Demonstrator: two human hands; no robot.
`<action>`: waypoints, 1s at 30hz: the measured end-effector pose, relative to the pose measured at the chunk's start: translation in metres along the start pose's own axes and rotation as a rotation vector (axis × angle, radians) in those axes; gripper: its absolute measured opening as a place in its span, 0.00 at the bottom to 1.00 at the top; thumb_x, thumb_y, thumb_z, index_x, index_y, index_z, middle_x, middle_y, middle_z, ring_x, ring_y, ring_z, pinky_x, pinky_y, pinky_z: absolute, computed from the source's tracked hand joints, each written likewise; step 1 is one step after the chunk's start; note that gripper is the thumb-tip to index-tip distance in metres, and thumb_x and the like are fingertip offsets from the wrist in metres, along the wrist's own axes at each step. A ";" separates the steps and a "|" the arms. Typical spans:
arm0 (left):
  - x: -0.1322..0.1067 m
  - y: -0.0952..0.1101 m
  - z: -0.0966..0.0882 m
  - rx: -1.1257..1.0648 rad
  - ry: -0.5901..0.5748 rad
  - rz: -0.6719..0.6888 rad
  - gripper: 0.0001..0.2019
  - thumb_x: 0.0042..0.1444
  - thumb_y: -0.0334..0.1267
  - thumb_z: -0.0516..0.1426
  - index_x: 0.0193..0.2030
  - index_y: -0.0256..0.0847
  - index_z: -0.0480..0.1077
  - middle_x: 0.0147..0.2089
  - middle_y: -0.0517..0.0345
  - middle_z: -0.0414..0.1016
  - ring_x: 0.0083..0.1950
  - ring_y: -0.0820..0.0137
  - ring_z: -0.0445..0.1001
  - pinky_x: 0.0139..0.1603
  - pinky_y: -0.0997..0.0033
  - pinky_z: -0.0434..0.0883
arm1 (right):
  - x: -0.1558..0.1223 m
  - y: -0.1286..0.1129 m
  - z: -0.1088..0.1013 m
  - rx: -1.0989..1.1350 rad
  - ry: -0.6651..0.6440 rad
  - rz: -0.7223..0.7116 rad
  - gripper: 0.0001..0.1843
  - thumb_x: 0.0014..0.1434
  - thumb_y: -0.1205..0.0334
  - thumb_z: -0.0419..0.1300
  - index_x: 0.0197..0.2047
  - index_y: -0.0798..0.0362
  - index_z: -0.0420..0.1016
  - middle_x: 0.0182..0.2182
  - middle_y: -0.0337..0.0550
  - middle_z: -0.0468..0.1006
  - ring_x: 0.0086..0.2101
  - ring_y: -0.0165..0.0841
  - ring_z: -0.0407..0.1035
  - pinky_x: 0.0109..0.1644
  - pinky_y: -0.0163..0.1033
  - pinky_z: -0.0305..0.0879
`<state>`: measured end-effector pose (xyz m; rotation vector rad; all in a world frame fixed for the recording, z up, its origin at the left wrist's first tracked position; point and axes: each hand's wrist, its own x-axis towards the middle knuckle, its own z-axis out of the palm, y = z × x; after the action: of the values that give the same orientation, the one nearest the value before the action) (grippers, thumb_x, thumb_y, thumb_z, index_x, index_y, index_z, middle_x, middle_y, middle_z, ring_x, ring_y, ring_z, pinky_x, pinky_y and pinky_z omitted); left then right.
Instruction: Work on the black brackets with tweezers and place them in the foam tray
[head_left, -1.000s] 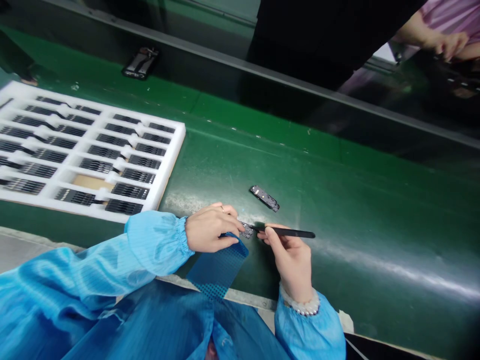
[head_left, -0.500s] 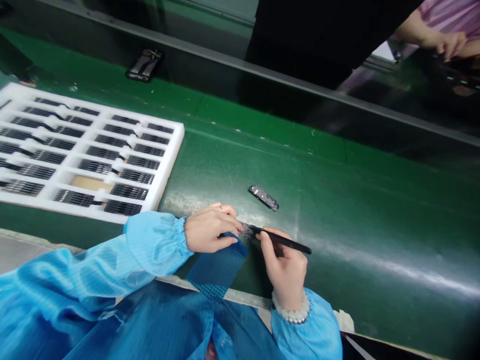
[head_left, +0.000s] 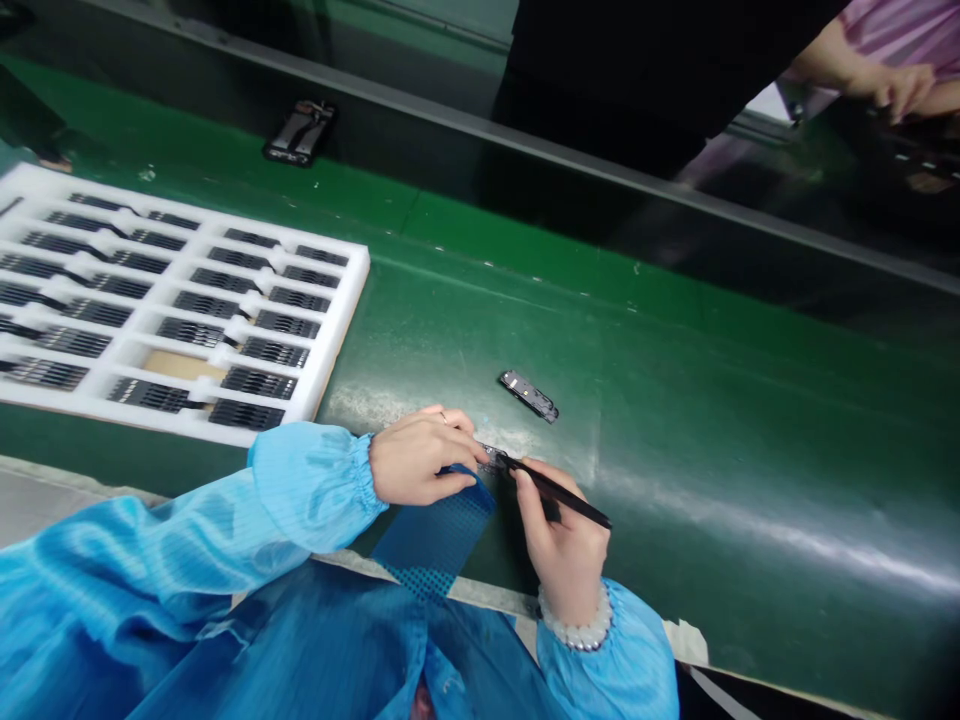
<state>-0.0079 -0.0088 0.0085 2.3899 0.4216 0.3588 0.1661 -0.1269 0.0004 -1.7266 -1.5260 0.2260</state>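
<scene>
My left hand (head_left: 424,460) is closed over a small electronic assembly (head_left: 491,457), pressing it near the table edge. Only the assembly's right end, with circuit parts, shows past the fingertips. A blue dotted film (head_left: 435,535) hangs from under the same hand toward my lap. My right hand (head_left: 566,535) pinches a slim black pen-shaped tool (head_left: 562,492), its tip touching or just above the exposed circuit parts. Beyond my hands, a narrow black part (head_left: 529,396) with metal spots lies on the green table (head_left: 675,420).
A white foam tray (head_left: 341,325) of black flat parts with short cables stands at left; one slot shows its tan bottom. An opened phone (head_left: 301,132) lies on the far green strip. Across the dark barrier, another person's hands (head_left: 900,90) show at upper right.
The black tool has tilted more steeply, its rear end dropping slightly left with my right hand. The opened phone on the far strip has shifted a little right. My left hand stays in place.
</scene>
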 end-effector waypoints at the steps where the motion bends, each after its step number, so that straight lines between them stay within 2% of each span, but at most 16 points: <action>1: 0.000 0.000 0.000 -0.001 -0.003 -0.002 0.05 0.57 0.34 0.56 0.34 0.41 0.74 0.46 0.65 0.78 0.47 0.68 0.69 0.43 0.67 0.59 | 0.000 0.000 0.000 -0.001 0.001 0.004 0.06 0.59 0.65 0.58 0.41 0.54 0.75 0.34 0.44 0.81 0.35 0.33 0.77 0.42 0.36 0.74; 6: 0.000 0.000 0.000 0.012 -0.005 0.004 0.05 0.58 0.35 0.56 0.34 0.41 0.74 0.46 0.64 0.78 0.47 0.68 0.69 0.43 0.67 0.60 | -0.004 0.001 -0.001 0.057 0.027 0.048 0.07 0.59 0.66 0.59 0.41 0.52 0.75 0.34 0.43 0.81 0.36 0.34 0.77 0.41 0.38 0.74; 9: 0.000 -0.001 -0.001 0.053 0.011 0.026 0.07 0.58 0.37 0.56 0.35 0.42 0.75 0.48 0.61 0.77 0.48 0.66 0.68 0.43 0.67 0.60 | -0.002 0.006 -0.004 0.149 0.061 0.061 0.15 0.61 0.70 0.55 0.50 0.50 0.70 0.34 0.42 0.81 0.36 0.34 0.77 0.44 0.41 0.73; 11: -0.001 -0.002 -0.003 0.089 0.025 0.028 0.07 0.58 0.39 0.56 0.34 0.42 0.75 0.51 0.57 0.74 0.50 0.65 0.68 0.45 0.66 0.61 | 0.004 0.010 -0.006 0.148 -0.008 -0.034 0.18 0.61 0.72 0.53 0.54 0.49 0.67 0.38 0.43 0.81 0.42 0.35 0.76 0.47 0.44 0.72; 14: -0.002 -0.004 -0.004 0.109 0.030 -0.001 0.07 0.57 0.40 0.57 0.34 0.43 0.76 0.53 0.54 0.71 0.52 0.62 0.66 0.48 0.64 0.62 | 0.017 0.012 -0.003 0.026 -0.219 -0.246 0.15 0.60 0.70 0.56 0.50 0.49 0.68 0.45 0.47 0.78 0.49 0.40 0.70 0.51 0.50 0.70; 16: -0.002 -0.006 -0.003 0.106 0.018 -0.022 0.06 0.56 0.40 0.58 0.35 0.44 0.76 0.52 0.55 0.71 0.52 0.62 0.66 0.49 0.63 0.62 | 0.026 0.010 0.000 -0.073 -0.319 -0.328 0.13 0.59 0.69 0.58 0.47 0.50 0.68 0.43 0.47 0.78 0.45 0.41 0.71 0.46 0.49 0.71; 18: -0.002 -0.007 -0.002 0.106 -0.002 -0.035 0.06 0.56 0.41 0.59 0.35 0.44 0.77 0.52 0.55 0.71 0.51 0.62 0.66 0.48 0.64 0.62 | 0.031 0.009 0.003 -0.132 -0.357 -0.369 0.11 0.59 0.70 0.56 0.46 0.50 0.67 0.39 0.46 0.78 0.39 0.39 0.71 0.40 0.45 0.72; 22: -0.001 -0.006 0.000 0.123 0.002 -0.052 0.06 0.55 0.40 0.60 0.33 0.43 0.77 0.49 0.56 0.72 0.50 0.63 0.66 0.47 0.64 0.62 | 0.032 0.011 0.001 -0.125 -0.349 -0.419 0.11 0.61 0.70 0.55 0.46 0.50 0.66 0.40 0.47 0.77 0.41 0.36 0.72 0.42 0.41 0.73; 26: -0.001 -0.004 0.001 0.130 0.020 -0.069 0.06 0.55 0.40 0.60 0.33 0.43 0.77 0.48 0.56 0.72 0.49 0.64 0.67 0.47 0.65 0.62 | 0.031 0.018 -0.008 -0.110 -0.321 -0.405 0.10 0.61 0.69 0.55 0.45 0.50 0.67 0.40 0.47 0.77 0.40 0.34 0.75 0.40 0.37 0.73; 30: 0.000 -0.004 0.002 0.124 0.028 -0.085 0.06 0.55 0.41 0.60 0.33 0.43 0.77 0.46 0.55 0.73 0.49 0.63 0.67 0.46 0.65 0.62 | 0.040 0.026 -0.015 -0.096 -0.253 -0.404 0.11 0.59 0.67 0.58 0.45 0.49 0.67 0.41 0.46 0.77 0.41 0.34 0.75 0.42 0.39 0.73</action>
<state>-0.0081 -0.0066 0.0044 2.4804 0.5716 0.3364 0.2048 -0.0960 0.0077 -1.4605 -2.0628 0.1677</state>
